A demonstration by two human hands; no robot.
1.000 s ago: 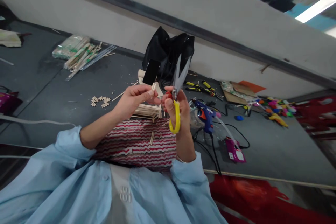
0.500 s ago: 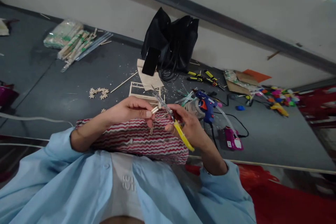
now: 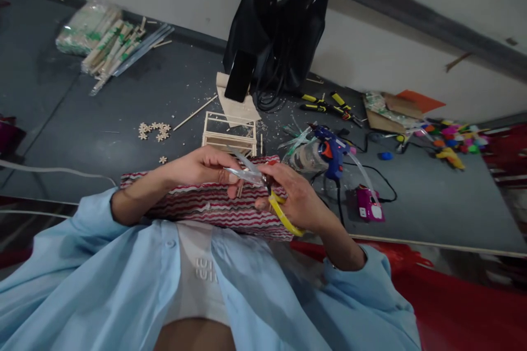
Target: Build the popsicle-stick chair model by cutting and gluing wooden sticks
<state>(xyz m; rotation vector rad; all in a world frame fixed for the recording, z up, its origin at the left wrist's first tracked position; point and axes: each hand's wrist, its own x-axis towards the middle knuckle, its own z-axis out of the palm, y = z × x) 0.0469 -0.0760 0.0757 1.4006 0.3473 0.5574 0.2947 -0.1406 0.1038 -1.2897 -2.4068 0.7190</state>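
Thin wooden sticks (image 3: 240,191) are pinched in the fingers of my left hand (image 3: 206,167), partly hidden by blades. My right hand (image 3: 294,194) grips yellow-handled scissors (image 3: 284,214); their blades are spread and reach across my left fingertips. Just beyond my hands stands a small frame of wooden sticks (image 3: 229,134). A red-and-white striped cloth (image 3: 206,208) lies under both hands at the table's front edge.
A black bag (image 3: 274,33) and phone (image 3: 240,75) are at the back. Right: pliers (image 3: 329,105), blue glue gun (image 3: 335,151), glass jar (image 3: 307,156), purple box (image 3: 369,204). Left: wooden snowflakes (image 3: 154,131) and bundled sticks (image 3: 113,49).
The scissors have turned to the left and their blades have spread, now lying over my left fingertips and the sticks. The camera view has shifted slightly.
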